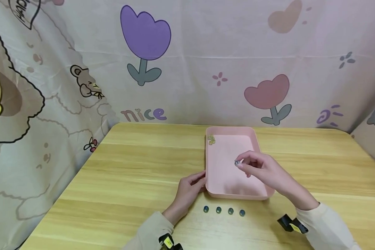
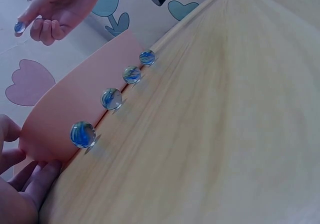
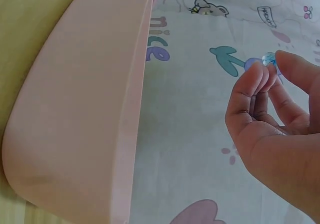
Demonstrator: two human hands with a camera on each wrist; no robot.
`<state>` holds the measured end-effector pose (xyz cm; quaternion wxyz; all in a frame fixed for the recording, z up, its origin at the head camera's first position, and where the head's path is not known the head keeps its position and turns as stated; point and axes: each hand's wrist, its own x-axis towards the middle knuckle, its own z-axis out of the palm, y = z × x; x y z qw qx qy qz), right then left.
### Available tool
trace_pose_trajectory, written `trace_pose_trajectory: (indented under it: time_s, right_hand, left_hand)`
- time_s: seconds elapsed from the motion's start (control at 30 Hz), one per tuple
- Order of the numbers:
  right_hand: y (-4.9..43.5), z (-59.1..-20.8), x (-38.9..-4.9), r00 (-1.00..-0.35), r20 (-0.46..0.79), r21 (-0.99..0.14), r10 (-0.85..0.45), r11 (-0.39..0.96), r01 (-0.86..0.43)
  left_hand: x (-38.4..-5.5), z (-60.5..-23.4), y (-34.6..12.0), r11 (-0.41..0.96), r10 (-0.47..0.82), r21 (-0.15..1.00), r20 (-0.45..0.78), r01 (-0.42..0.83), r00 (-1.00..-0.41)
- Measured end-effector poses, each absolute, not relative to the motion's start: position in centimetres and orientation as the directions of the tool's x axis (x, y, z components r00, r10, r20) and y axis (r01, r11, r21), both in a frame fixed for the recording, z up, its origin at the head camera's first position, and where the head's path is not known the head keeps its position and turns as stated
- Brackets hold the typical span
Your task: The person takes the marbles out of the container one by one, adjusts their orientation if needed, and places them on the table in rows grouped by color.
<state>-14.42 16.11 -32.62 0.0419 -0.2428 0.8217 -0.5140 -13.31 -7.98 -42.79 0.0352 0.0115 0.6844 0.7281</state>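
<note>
A pink rectangular tray [image 1: 232, 139] stands on the table. My right hand [image 1: 262, 168] is raised over its right half, pinching a clear and blue glass marble [image 3: 269, 58] between thumb and fingertip. The same marble [image 2: 19, 27] shows at the fingertips in the left wrist view. My left hand [image 1: 187, 192] touches the outside of the tray's left wall near the front corner. Its fingers [image 2: 42, 181] rest against the pink wall at the table surface. Several clear marbles with blue swirls [image 1: 218, 210] lie in a row before the tray's front wall.
Several yellowish marbles [image 1: 211, 140] cluster inside the tray's far left corner. Wood-grain table [image 1: 137, 156] surrounds the tray. A patterned cloth [image 1: 190, 86] hangs behind the table's back edge and along the left. Each forearm wears a black device [image 1: 292, 224] at the sleeve.
</note>
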Motion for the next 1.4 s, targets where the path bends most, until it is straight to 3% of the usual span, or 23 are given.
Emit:
trace_pose_trajectory:
  time_s: [0.37,0.8,1.4]
  right_hand:
    - [16.7,-33.4,-13.8,-0.84,0.213,-0.865,-0.499,0.305,-0.4]
    - [17.8,-34.0,-12.7,-0.845,0.134,-0.863,-0.517,0.359,-0.357]
    - [19.9,-36.0,-11.5,-0.831,0.156,-0.848,-0.533,0.36,-0.39]
  left_hand:
    - [-13.2,-42.6,-7.9,-0.071,0.07,0.996,-0.04,-0.045,-0.997]
    - [-13.0,-42.6,-7.8,-0.079,0.067,0.996,-0.041,-0.046,-0.997]
    - [-13.0,-42.7,-8.0,-0.07,0.07,0.998,-0.005,-0.01,-0.998]
